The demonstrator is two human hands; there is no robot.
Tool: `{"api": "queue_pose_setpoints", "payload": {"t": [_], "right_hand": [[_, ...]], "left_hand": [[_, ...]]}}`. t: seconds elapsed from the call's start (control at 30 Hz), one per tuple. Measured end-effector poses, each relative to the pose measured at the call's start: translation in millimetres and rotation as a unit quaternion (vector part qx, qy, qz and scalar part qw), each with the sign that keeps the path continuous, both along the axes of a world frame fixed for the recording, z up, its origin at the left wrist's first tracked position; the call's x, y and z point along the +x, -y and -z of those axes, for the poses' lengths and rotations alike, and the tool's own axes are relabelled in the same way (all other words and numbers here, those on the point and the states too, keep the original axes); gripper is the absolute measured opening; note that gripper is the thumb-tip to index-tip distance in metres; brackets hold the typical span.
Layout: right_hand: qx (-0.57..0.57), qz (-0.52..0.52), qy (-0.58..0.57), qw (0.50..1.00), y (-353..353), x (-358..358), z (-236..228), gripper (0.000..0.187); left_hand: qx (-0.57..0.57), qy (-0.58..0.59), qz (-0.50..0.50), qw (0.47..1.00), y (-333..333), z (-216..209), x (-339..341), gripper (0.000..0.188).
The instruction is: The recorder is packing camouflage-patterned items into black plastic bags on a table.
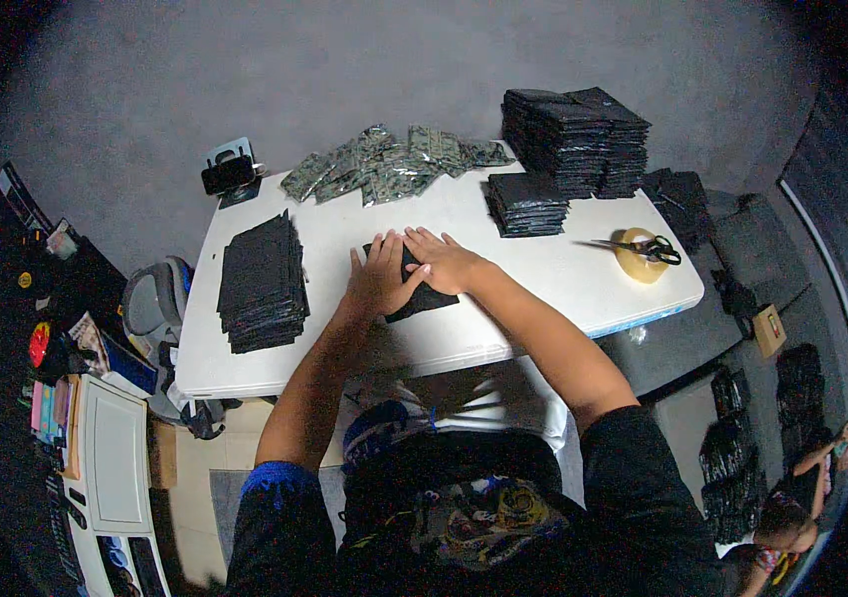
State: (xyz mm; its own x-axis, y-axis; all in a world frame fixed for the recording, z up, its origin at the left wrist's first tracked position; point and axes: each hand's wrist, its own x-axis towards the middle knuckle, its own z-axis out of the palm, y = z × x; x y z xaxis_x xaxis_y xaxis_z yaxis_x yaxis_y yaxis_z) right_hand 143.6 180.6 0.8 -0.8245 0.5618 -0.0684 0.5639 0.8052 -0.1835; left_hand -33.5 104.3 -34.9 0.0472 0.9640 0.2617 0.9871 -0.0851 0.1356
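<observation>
On the white table, a flat black piece [426,300], perhaps a folded bag or garment, lies partly hidden under my hands. My left hand [381,279] presses flat on its left part with the fingers stretched out. Over its upper right part lies my right hand [444,264], palm down, fingers extended, its thumb close to the left hand. To the left is a stack of flat black pieces [263,284]. Beyond my hands, several clear-wrapped packets with a green-grey pattern [384,169] lie in a loose heap.
Tall black stacks [575,139] and a smaller one [526,206] stand at the table's [344,363] back right. Scissors [655,249] rest on a tape roll [633,267]. A phone on a stand [229,175] is at the back left. Another person [792,522] is low at right.
</observation>
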Motion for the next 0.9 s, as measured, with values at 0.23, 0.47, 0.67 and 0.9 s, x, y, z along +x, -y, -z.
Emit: {"api": "queue_pose_setpoints", "payload": {"t": [0.23,0.47,0.67,0.9], "right_hand": [[0.024,-0.006,0.014,1.000,-2,2,5,0.078],[0.030,-0.007,0.022,0.999,-5,5,7,0.079],[0.004,0.015,0.037,0.999,16,-2,-5,0.077],[0.000,0.085,0.065,0.994,65,4,-7,0.081]], "left_hand": [[-0.036,-0.017,-0.005,0.999,7,-8,4,0.092],[-0.043,-0.015,0.007,0.999,8,-14,7,0.092],[-0.017,0.004,0.046,0.999,14,-7,-7,0.097],[-0.044,0.006,0.105,0.993,68,-12,-9,0.092]]}}
